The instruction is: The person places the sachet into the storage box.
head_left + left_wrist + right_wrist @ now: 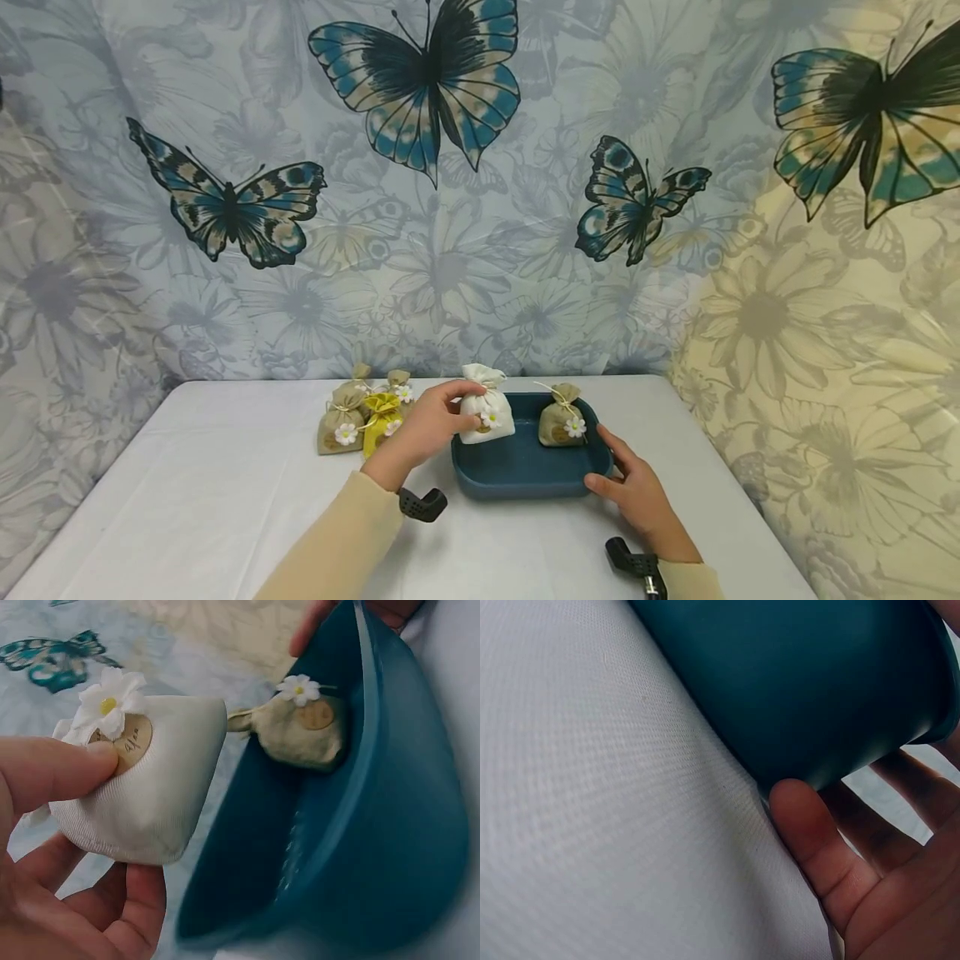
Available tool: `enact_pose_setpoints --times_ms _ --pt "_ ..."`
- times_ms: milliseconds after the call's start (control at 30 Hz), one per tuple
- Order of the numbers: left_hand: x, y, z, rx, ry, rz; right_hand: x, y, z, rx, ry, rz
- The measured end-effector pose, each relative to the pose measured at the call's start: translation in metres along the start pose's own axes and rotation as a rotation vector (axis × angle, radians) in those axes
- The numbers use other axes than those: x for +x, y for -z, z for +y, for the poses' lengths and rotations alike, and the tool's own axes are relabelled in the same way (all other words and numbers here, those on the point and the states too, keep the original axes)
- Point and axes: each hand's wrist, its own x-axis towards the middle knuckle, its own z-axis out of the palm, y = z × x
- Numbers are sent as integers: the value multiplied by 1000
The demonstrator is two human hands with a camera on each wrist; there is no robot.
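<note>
My left hand (431,425) pinches a small white drawstring pouch (483,421) with a daisy and a round brown tag. In the left wrist view the thumb presses on the tag of the white pouch (169,787), with fingers behind and under it. It hangs over the left part of a deep blue tray (517,479). A beige pouch (558,425) with a daisy stands inside, toward the tray's right end. My right hand (637,492) holds the tray's right end, thumb at the near corner and fingers along the side. The right wrist view shows the thumb low against the tray wall (817,690).
Left of the tray, a yellow pouch (382,417) and beige pouches (341,421) stand close together, partly behind the left forearm. A white cloth covers the table (187,483). Behind it hangs a butterfly-printed fabric backdrop (450,275). Each wrist wears a black device (423,505).
</note>
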Motion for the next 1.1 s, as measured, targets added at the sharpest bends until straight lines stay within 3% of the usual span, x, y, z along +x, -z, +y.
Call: enact_pose_setpoints --times_ms 233,500,900,1100 --pt "28 -34 -5 13 12 -36 0 1 0 -15 3 1" --pt "42 -60 -16 30 41 -7 1 0 2 -16 -9 -2" --pt "45 -69 -28 320 91 24 -1 -3 -4 1 -3 -1" --pt "48 -71 -32 259 172 -7 -1 -1 1 3 -3 5"
